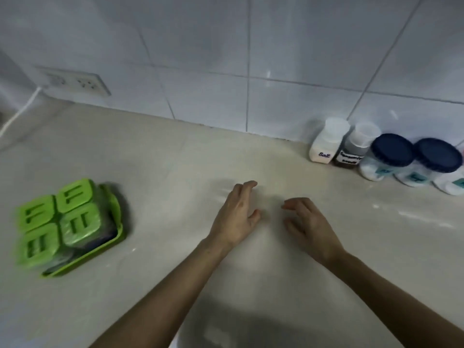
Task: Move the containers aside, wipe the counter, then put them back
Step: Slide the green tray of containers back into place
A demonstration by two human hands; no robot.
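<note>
My left hand (pixel 238 217) and my right hand (pixel 308 224) hover side by side over the middle of the beige counter (pixel 175 172), fingers loosely apart, holding nothing. At the left stands a green tray (pixel 114 237) with several green-lidded containers (pixel 60 219) in it. At the back right, against the tiled wall, stand a white salt bottle (pixel 326 141), a dark-filled bottle (pixel 354 151) with a handwritten label, and two blue-lidded jars (pixel 393 150) (pixel 438 155). A third jar (pixel 452 183) is partly cut off by the frame's right edge.
A white tiled wall (pixel 226 71) runs along the back of the counter. A double power socket (pixel 77 82) sits low on the wall at left, with a white cable (pixel 17 116) running down from it. White powder streaks (pixel 411 214) mark the counter at right.
</note>
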